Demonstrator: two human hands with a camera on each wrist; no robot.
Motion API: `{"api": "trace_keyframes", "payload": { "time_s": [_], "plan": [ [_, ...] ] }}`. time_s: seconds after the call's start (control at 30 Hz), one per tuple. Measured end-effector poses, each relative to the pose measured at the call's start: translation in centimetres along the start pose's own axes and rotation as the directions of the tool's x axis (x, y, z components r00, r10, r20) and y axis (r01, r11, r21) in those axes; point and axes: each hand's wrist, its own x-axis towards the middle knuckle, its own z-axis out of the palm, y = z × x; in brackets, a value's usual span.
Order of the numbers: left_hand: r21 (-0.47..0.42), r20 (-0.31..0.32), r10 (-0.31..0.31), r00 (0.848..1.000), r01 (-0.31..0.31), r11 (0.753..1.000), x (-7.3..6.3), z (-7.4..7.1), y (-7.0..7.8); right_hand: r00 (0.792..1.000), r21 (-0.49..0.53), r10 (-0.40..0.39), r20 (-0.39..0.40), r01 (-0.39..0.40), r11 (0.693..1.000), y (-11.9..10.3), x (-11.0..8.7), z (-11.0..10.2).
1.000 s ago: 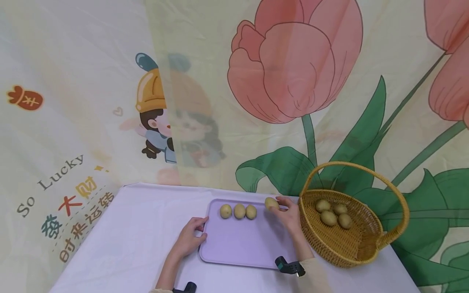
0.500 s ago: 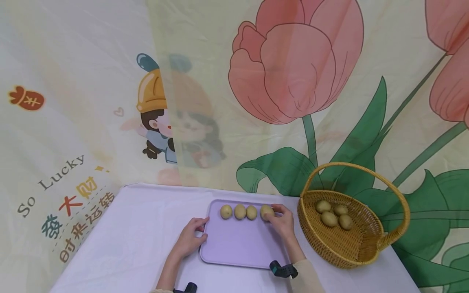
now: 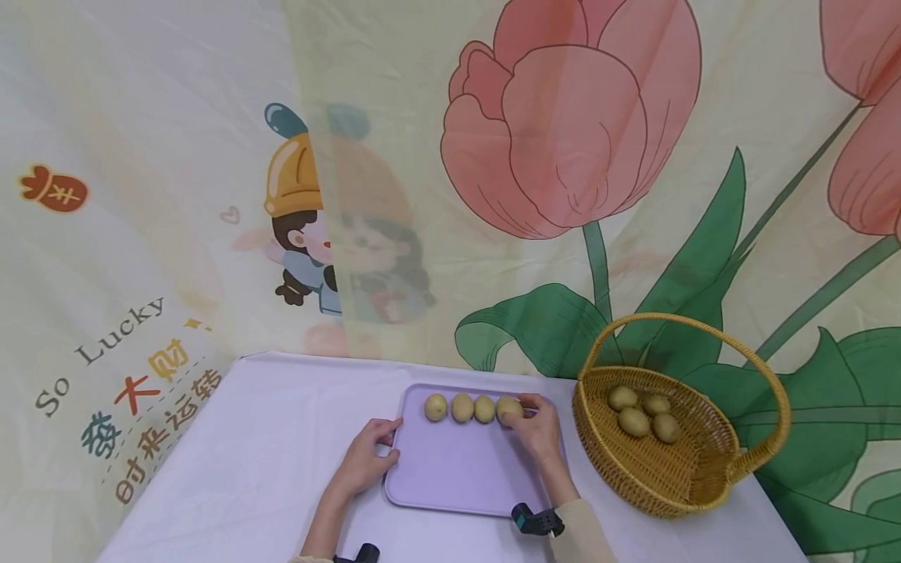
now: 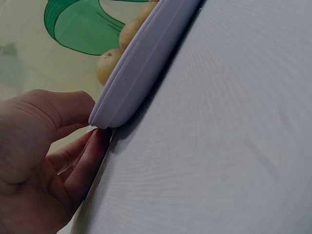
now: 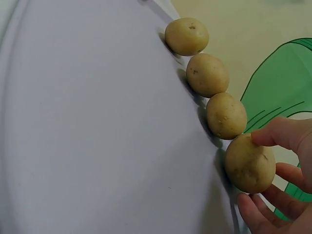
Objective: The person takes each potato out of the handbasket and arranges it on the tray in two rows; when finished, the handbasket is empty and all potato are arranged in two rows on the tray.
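Note:
A lilac tray [image 3: 457, 473] lies on the table, bearing a row of pale brown potatoes [image 3: 462, 407] along its far side. At the right end of that row, my right hand [image 3: 540, 432] holds one potato [image 5: 249, 165] between thumb and fingers. In the right wrist view this potato sits right beside its neighbour [image 5: 226, 116], low over the tray. My left hand [image 3: 366, 460] grips the tray's left edge; the left wrist view shows the thumb at the rim [image 4: 109, 100] and the fingers curled beneath it.
Right of the tray stands a wicker basket [image 3: 690, 469] with a tall arched handle, several potatoes [image 3: 634, 421] inside. A white cloth [image 3: 267, 438] covers the table. Behind it hangs a printed curtain [image 3: 394, 62] with tulips and a cartoon figure.
My right hand has brought its potato leftward and down to the end of the row, closing the gap to the others. The left hand has stayed at the tray's edge.

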Motion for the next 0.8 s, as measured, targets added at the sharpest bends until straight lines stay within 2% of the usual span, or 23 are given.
{"api": "trace_keyframes", "payload": {
  "time_s": [0.33, 0.57, 0.63, 0.8],
  "plan": [
    [0.0, -0.003, -0.005, 1.0, 0.005, 1.0, 0.0, -0.1, 0.1, 0.997, -0.026, 0.049, 0.051, -0.048, 0.999, -0.4, 0.2, -0.9],
    [0.003, -0.004, -0.002, 1.0, 0.002, 1.0, -0.1, 0.0, 0.2, 0.998, -0.041, 0.044, 0.053, -0.042, 0.998, -0.9, 0.0, -1.9],
    [0.004, -0.003, -0.001, 1.0, 0.001, 1.0, -0.2, 0.0, 0.2, 0.998, -0.056, 0.037, 0.051, -0.034, 0.998, -1.2, -0.1, -2.4],
    [0.003, -0.004, 0.018, 1.0, -0.018, 1.0, -0.1, -0.1, 0.1, 0.999, -0.048, -0.038, 0.037, 0.04, 0.998, -2.4, -0.1, -3.9]
  ]
}}
